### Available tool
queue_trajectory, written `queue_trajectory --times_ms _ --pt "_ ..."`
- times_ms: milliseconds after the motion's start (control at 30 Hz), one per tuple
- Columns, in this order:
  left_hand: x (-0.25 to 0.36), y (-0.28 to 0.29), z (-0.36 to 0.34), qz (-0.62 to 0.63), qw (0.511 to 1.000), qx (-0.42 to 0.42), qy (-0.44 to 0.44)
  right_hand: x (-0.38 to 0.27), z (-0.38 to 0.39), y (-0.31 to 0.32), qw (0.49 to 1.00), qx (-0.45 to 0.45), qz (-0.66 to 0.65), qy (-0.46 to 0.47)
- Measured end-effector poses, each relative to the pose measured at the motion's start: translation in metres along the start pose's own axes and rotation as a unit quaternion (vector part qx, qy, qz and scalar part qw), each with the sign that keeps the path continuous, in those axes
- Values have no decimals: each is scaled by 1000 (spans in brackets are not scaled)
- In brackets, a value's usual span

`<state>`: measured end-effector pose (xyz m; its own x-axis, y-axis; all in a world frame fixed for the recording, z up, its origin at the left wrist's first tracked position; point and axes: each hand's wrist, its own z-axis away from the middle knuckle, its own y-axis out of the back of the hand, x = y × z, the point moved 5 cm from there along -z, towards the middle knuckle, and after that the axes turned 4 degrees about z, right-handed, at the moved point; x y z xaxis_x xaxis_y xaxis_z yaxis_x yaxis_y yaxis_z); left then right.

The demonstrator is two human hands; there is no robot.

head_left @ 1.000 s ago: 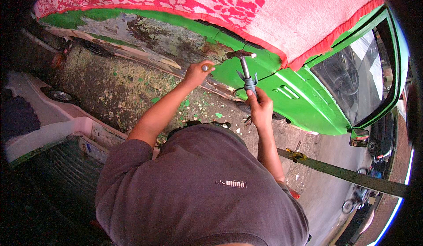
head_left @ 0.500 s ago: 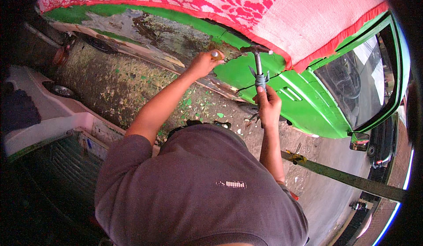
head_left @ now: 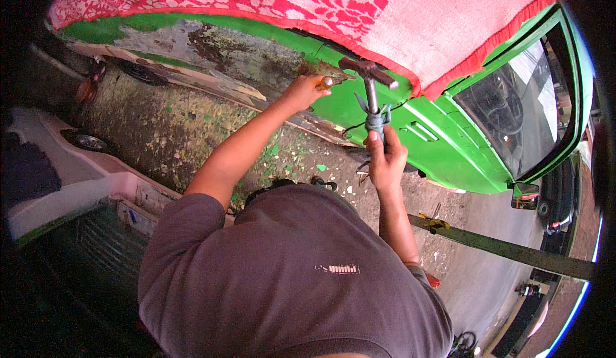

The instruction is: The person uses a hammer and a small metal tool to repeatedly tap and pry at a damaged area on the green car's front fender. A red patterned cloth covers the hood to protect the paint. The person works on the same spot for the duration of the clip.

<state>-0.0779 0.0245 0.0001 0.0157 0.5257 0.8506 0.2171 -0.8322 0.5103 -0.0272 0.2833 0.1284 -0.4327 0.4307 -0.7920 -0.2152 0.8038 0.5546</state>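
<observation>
My left hand (head_left: 300,95) is closed around an amber-handled tool (head_left: 325,83) with a round metal cap, against the side of a green vehicle (head_left: 443,149). The tool's working end is hidden behind my hand and the handle. Just right of it, my right hand (head_left: 387,163) grips a hammer (head_left: 371,92) by its handle, which is wrapped in grey-blue strips. The hammer's head is raised, close to the metal cap but apart from it in the picture. Left of my left hand, the panel has a large patch (head_left: 247,53) stripped to grey and rusty brown metal.
A red and pink floral blanket (head_left: 308,2) covers the vehicle's upper part. Green and pale chips litter the ground (head_left: 192,124). Behind on the left stands a pale vehicle (head_left: 83,188) with an open bed. A long beam (head_left: 513,252) crosses on the right, near the side mirror (head_left: 525,196).
The hammer has shifted slightly left and its head has turned and come closer to the camera. My left hand with its tool appears a little farther right.
</observation>
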Motion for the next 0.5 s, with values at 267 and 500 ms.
queue_trajectory --times_ms 267,500 --pt "5 -2 -4 -56 998 4 6 -12 -2 0 996 -18 84 -34" --pt "4 -3 1 -17 1000 10 10 10 -7 -13 991 -9 133 28"
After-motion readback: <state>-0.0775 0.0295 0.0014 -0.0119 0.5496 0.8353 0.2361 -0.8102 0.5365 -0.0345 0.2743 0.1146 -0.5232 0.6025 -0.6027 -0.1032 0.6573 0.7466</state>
